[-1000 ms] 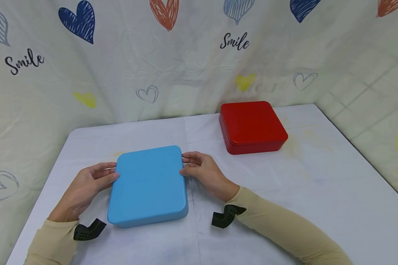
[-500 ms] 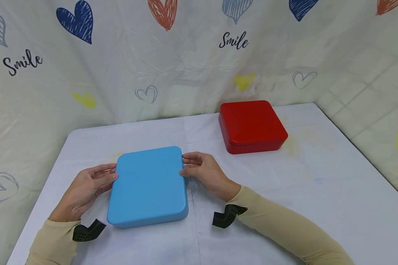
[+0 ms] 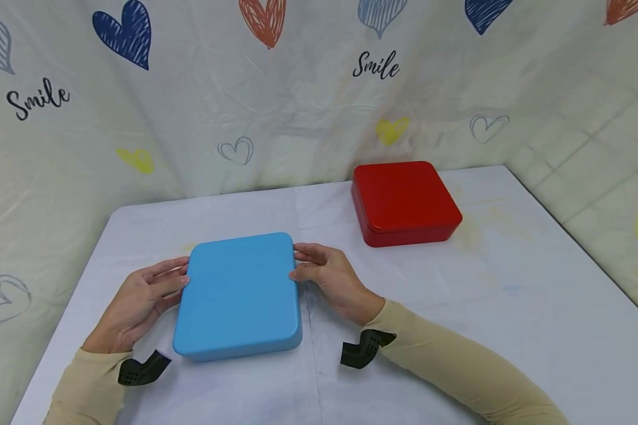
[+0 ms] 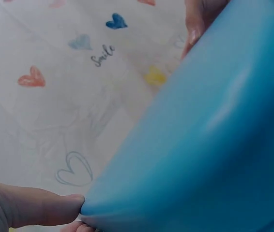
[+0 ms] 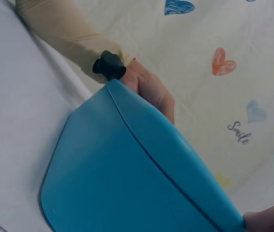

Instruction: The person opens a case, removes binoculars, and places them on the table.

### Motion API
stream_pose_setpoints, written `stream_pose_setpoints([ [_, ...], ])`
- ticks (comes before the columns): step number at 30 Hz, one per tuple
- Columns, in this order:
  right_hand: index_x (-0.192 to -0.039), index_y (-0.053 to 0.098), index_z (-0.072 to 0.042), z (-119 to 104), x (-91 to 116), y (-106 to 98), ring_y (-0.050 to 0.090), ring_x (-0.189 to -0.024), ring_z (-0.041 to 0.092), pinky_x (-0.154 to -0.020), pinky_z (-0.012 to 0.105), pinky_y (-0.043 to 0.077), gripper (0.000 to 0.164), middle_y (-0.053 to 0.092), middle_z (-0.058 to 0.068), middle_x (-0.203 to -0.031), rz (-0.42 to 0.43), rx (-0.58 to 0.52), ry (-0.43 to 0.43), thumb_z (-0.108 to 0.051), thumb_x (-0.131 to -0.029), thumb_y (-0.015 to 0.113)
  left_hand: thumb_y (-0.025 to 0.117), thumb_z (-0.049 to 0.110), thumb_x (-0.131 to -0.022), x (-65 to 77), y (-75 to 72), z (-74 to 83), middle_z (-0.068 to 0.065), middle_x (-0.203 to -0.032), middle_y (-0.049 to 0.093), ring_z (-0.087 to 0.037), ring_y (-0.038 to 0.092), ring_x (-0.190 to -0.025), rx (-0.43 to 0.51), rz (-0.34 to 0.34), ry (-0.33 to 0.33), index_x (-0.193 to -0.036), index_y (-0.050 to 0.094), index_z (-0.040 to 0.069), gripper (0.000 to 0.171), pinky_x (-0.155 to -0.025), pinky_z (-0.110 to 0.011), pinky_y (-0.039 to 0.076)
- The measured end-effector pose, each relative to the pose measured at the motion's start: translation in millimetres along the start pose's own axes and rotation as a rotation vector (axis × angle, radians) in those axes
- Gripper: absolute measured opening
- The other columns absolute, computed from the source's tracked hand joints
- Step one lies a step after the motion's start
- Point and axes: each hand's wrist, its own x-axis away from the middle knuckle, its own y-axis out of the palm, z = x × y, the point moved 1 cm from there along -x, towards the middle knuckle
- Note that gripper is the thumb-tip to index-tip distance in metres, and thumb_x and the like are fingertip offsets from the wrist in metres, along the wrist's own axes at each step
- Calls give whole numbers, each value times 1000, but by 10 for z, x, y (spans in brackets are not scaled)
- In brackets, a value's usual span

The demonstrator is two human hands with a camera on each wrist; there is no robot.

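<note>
A light blue, square box with rounded corners lies on the white-covered table, its lid closed. In the right wrist view a seam runs along the side of the box, between lid and base. My left hand grips the left side near the far corner, the thumb at the upper edge and the fingers at the side. On the opposite side my right hand holds the box the same way. The left thumb touches the box's edge in the left wrist view. The undersides of the fingertips are hidden.
A closed red box stands farther back to the right on the white table cover. Behind the table hangs a pale curtain printed with hearts and "Smile". Black wrist mounts stick out near both sleeves.
Both hands stay at the sides of the blue box. The left fingers and the box's near edge sit very slightly higher in view. The red box has not moved.
</note>
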Motion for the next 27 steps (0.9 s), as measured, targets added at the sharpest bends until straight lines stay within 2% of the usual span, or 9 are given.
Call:
stream_pose_setpoints([
  [4,-146,56,-12,21,4,6,58,-129,26,-110,39,54,56,60,9,-141,-8,-14,-20,-5,-92,70,72,11,-97,1,19,6,16,-117,70,-1,71,-103,-5,17,5,-148,49,6,56,-86,-23,61],
  [16,-147,54,-13,63,22,20,55,-132,26,-109,36,54,57,57,9,-143,-37,-57,-68,-7,-92,67,76,21,-95,-25,56,-6,16,-117,64,1,70,-103,-73,65,-16,-158,37,4,76,-87,-21,60],
  [27,-147,53,-17,40,24,32,54,-128,26,-106,36,55,59,57,9,-141,-41,-49,-90,-7,-92,69,75,23,-96,-18,55,-28,13,-122,61,0,68,-105,-71,46,-7,-159,35,5,77,-89,-19,59],
])
